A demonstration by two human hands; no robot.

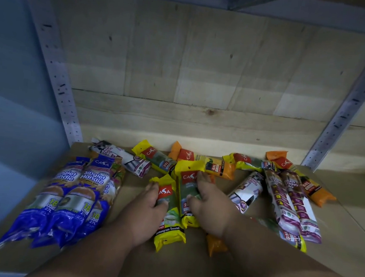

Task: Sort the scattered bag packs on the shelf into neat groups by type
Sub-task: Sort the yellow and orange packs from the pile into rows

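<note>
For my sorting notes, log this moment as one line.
left hand on yellow pack | right hand on second yellow pack | blue packs grouped left

the shelf (333,267) is a flat brownish board with a pale metal front edge, wooden planks behind it and perforated metal uprights at both sides. on its left lie three blue singlet handle packs (71,196) side by side, touching. behind them a white draw string pack (120,157) lies slanted. in the middle are yellow packs (169,212), two side by side, and another (155,157) near the back beside an orange pack (206,163). on the right, purple-and-white draw string packs (293,202) lie together, overlapping an orange pack (309,184).
</note>
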